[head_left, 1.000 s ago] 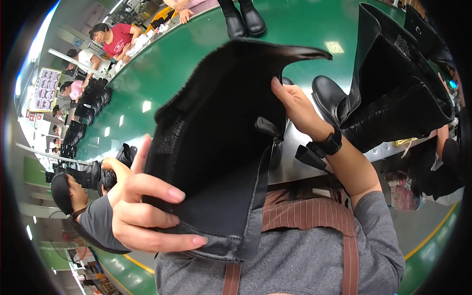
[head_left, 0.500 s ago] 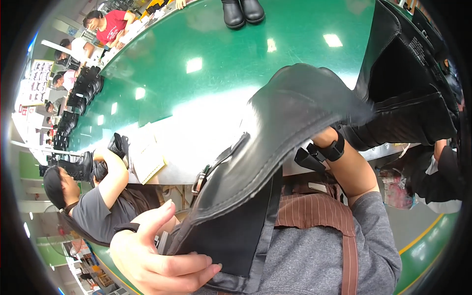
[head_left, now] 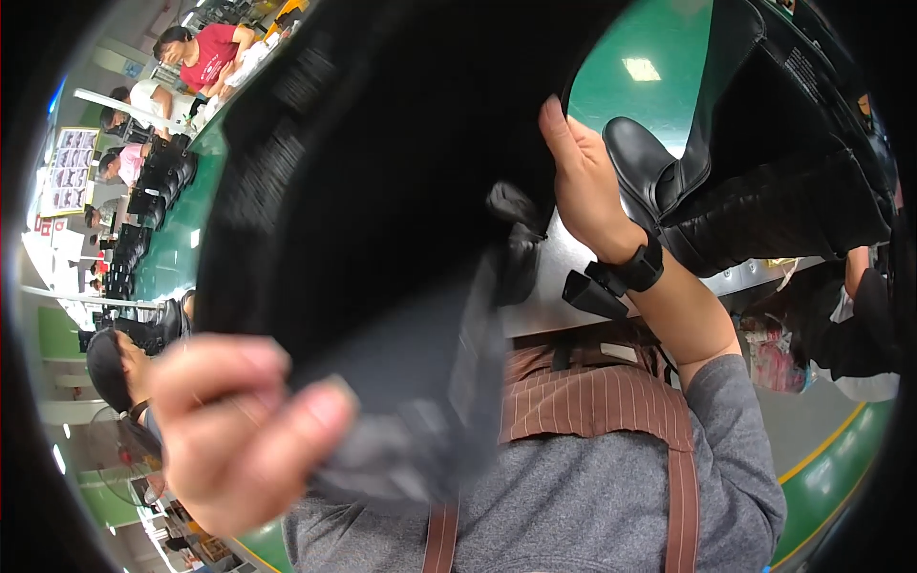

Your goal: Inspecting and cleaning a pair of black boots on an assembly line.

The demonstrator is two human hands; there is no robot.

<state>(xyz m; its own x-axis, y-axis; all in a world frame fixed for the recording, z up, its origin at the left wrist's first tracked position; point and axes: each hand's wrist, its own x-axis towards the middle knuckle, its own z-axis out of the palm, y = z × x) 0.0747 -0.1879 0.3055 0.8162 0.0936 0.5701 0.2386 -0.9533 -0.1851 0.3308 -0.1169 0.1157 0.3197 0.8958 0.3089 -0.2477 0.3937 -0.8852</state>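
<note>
A tall black boot [head_left: 411, 181] is held up close, its dark, wide shaft opening toward me and covering much of the middle. My left hand [head_left: 244, 425], smeared by motion, pinches the lower left edge of the shaft between thumb and fingers. On the other side my right hand [head_left: 592, 186] grips the boot's right edge, thumb along the rim and most fingers hidden behind. A black band [head_left: 635, 269] circles my right wrist. Pale printing shows blurred on the shaft's left part.
Other black boots [head_left: 793, 210] stand and lie at the right of the green table [head_left: 611, 76]. A person in dark clothing [head_left: 119, 368] sits at left. Farther back, a person in red [head_left: 210, 57] works beside a row of boots [head_left: 167, 177].
The boot has turned and come up closer, so its inside now faces me. My left hand has moved left and slightly up; my right hand, earlier mostly hidden, now shows at the edge.
</note>
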